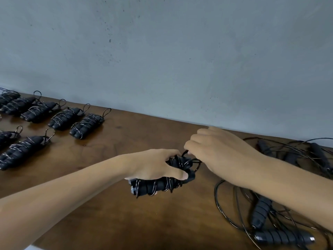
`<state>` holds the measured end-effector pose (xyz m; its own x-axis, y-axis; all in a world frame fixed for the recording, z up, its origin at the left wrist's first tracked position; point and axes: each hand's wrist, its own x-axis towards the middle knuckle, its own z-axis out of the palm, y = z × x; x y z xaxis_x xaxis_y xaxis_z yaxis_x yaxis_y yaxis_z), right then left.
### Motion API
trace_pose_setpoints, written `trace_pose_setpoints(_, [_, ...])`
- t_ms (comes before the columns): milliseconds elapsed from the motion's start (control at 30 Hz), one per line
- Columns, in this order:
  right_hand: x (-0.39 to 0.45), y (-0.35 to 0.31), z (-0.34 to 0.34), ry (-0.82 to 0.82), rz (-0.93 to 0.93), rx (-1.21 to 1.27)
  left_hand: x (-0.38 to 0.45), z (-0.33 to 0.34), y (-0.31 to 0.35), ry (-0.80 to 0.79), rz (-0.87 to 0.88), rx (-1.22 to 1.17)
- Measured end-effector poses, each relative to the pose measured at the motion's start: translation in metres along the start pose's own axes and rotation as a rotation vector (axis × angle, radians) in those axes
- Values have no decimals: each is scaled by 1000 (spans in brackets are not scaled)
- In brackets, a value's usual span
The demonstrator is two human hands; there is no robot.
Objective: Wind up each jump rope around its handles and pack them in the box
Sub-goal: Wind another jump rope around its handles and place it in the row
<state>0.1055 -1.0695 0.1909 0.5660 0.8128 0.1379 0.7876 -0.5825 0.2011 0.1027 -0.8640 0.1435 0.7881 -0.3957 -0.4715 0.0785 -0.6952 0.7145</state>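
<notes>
**Half-wound jump rope held over the desk, handles lying left to right**

The left hand (155,165) grips a pair of black ribbed foam jump-rope handles (156,185) held side by side, with thin black cord already coiled around them in several turns. The bundle sits just above the dark brown wooden desk (126,222) near its middle; its long axis runs roughly left to right, tilted slightly up toward the right, the butt ends pointing left and the cord ends pointing right toward the other hand. The thumb lies across the near side of the bundle and the fingers curl over the top.

The right hand (216,150) hovers just beside the bundle's right end, its fingertips pinching a loop of the thin black cord (193,162); how much cord is in the pinch is hard to tell, since the fingers cover it.

On the right of the desk lies a loose tangle of unwound black jump ropes (270,213), their handles pointing various ways among sprawling cord loops. On the left, well apart, a double row of finished wound black bundles (84,124) rests on the desk, each lying diagonally with a small cord loop sticking out at its far right end. A grey wall (162,51) rises behind the desk.
</notes>
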Motion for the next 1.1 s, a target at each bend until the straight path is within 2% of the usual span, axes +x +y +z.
trace_pose_setpoints(100, [-8,-10,10,-7,59,8,6,6,-3,114,49,-63])
trace_pose_setpoints(167, [-14,-12,22,81,96,9,10,11,-4,178,75,-173])
trace_pose_setpoints(267, [-20,-13,48,288,179,43,14,20,-2,226,105,-411])
trace_pose_setpoints(433, [-25,-15,77,676,359,370,13,31,4,196,151,-753])
trace_pose_setpoints(567, [-22,-19,86,866,451,567,11,43,6,163,199,-929])
trace_pose_setpoints(700, [-20,-31,92,912,541,746,14,54,2,116,220,-1007])
trace_pose_setpoints(833, [-23,-38,100,946,536,810,15,58,-1,57,241,-1025])
trace_pose_setpoints(967, [-30,-39,105,877,573,843,17,58,-1,14,184,-1011])
trace_pose_setpoints(1100, [-34,-42,99,814,626,937,23,65,2,106,162,-1007])
